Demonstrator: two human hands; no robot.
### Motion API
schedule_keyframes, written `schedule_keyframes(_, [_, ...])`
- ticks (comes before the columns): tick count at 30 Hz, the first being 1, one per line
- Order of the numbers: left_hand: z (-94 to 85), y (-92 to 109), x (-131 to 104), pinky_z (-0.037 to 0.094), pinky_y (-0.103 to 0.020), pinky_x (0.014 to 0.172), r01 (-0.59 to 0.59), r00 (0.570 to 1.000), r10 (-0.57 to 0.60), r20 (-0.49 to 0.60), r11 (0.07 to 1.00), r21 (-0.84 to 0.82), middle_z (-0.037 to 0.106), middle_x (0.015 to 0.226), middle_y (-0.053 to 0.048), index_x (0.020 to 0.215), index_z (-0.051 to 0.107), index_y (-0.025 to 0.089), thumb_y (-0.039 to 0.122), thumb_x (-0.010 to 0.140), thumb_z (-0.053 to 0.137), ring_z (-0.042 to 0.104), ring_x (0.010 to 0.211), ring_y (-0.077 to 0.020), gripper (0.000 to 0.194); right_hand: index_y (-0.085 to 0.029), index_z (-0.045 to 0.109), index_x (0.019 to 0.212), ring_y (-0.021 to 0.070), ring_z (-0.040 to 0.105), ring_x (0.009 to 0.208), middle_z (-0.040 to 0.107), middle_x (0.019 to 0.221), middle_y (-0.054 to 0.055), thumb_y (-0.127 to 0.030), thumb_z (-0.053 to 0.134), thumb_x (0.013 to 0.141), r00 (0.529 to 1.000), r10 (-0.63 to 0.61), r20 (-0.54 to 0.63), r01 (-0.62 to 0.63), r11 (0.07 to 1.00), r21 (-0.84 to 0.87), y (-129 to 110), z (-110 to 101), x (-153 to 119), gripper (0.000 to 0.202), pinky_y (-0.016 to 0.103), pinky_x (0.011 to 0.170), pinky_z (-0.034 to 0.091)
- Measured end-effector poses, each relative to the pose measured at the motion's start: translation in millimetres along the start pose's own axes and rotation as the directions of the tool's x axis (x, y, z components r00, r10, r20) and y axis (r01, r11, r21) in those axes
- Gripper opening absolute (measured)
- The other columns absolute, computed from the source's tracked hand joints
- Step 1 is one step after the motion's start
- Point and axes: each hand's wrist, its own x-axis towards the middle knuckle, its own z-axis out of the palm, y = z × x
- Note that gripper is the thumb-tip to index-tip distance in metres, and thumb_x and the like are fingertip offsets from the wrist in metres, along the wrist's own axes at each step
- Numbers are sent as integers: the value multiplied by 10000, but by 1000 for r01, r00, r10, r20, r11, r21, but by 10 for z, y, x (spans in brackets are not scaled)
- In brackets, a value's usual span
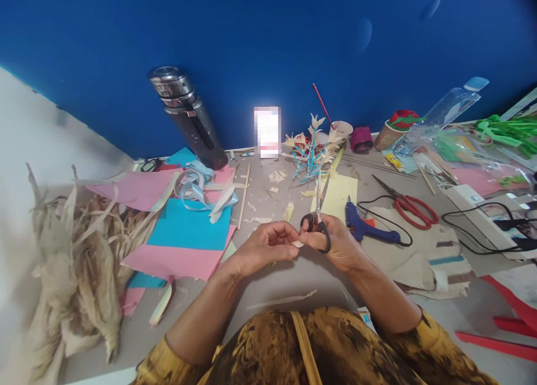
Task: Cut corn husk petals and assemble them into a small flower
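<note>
Close to my body, my left hand (271,245) pinches a small pale piece (297,243) between thumb and fingertips. My right hand (331,241) is wrapped around the black handles of a pair of scissors (318,209), whose blades point away from me and look slightly parted. The right thumb and fingertips also meet the pale piece beside the left fingertips. Beyond the scissors stand pale husk-like flowers on blue stems (310,155). Small pale scraps (277,176) lie on the grey table (289,278).
Blue and pink sheets (191,222), a light blue ribbon (193,186) and dried husks (84,262) lie left, below a dark flask (191,116). At right are a blue glue gun (364,225), red-handled pliers (413,209), a cloth (419,256) and a power strip (482,211).
</note>
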Motion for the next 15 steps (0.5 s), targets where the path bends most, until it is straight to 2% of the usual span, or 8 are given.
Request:
schedule_keyframes(4, [74, -72, 39, 363, -212, 585, -48, 994, 43, -98, 998, -51, 571, 662, 16, 738, 645, 132, 278, 677, 823, 484, 605, -81, 238, -162, 623, 770, 98, 410, 584, 525, 636, -44, -365, 819, 611, 1000, 2, 2, -2, 1000, 15, -17, 38, 5, 324, 225, 539, 305])
schedule_keyframes(10, [100, -141, 65, 342, -219, 565, -50, 996, 38, -76, 986, -161, 550, 623, 23, 660, 617, 146, 225, 660, 811, 457, 573, -83, 209, -157, 579, 669, 81, 353, 527, 468, 557, -55, -390, 811, 634, 987, 39, 157, -68, 981, 184, 11, 84, 25, 331, 235, 502, 237])
schedule_keyframes(15, [101, -148, 65, 347, -229, 561, -57, 996, 43, -73, 977, -206, 549, 598, 23, 625, 584, 153, 226, 638, 824, 474, 547, -90, 251, -159, 548, 662, 56, 258, 491, 393, 561, -71, -389, 833, 653, 980, 77, 185, -136, 934, 330, 51, 60, 50, 366, 234, 475, 175])
